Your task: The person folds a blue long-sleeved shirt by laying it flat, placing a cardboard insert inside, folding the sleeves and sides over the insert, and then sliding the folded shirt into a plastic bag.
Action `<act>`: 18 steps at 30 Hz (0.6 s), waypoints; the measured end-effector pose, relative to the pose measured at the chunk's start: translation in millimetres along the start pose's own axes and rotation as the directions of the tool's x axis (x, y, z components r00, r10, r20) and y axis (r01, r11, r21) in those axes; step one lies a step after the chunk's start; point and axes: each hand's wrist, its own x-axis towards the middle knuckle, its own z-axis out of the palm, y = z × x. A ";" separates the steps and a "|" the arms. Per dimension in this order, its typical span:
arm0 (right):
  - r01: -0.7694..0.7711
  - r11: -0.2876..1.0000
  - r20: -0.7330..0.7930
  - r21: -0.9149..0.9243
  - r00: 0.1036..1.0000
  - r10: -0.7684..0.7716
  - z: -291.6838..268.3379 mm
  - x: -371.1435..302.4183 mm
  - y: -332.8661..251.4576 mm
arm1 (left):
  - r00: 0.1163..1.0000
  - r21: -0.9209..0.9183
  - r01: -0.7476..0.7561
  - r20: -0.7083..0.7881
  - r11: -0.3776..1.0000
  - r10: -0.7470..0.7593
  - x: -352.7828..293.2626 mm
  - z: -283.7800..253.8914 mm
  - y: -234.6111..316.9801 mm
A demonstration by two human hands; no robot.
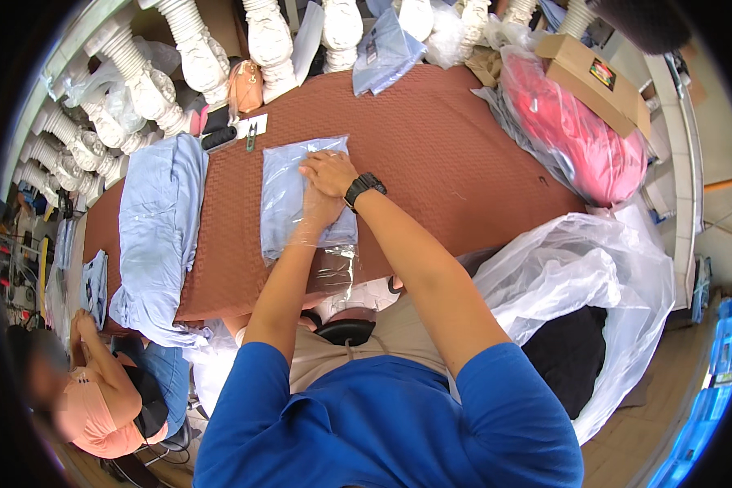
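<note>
A folded light blue garment lies in a clear plastic bag (281,215) on the brown-covered table before me. The bag's loose, open end hangs toward me at the table's near edge. My left hand (320,205) reaches in through that end, and the film seems to cover its wrist. Its fingers are hidden beneath my right hand (330,172). Flat on top of the bag, the right hand presses with its fingers stretched out. A black watch (364,190) is on the right wrist.
Left on the table (431,154) lies a stack of light blue garments (163,220). Small thread snips (251,137) are beyond it. A pink bundle in plastic (573,122) and a cardboard box (598,80) stand far right; white balusters line the back. Someone sits at left (110,398).
</note>
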 end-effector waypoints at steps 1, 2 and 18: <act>-0.035 0.999 0.041 -0.033 0.999 0.036 1.9 5.9 -2.1 | 0.999 -0.069 -0.018 -0.046 0.997 0.015 -1.4 -1.8 0.4; -0.066 0.996 0.089 -0.065 0.993 0.072 1.7 11.0 -9.5 | 0.996 -0.069 -0.041 -0.083 0.997 0.035 -5.3 -2.5 -3.0; -0.145 0.988 0.269 -0.046 0.951 0.152 -6.9 3.1 -14.7 | 0.973 -0.017 -0.119 0.197 0.993 0.120 -124.4 -67.2 33.9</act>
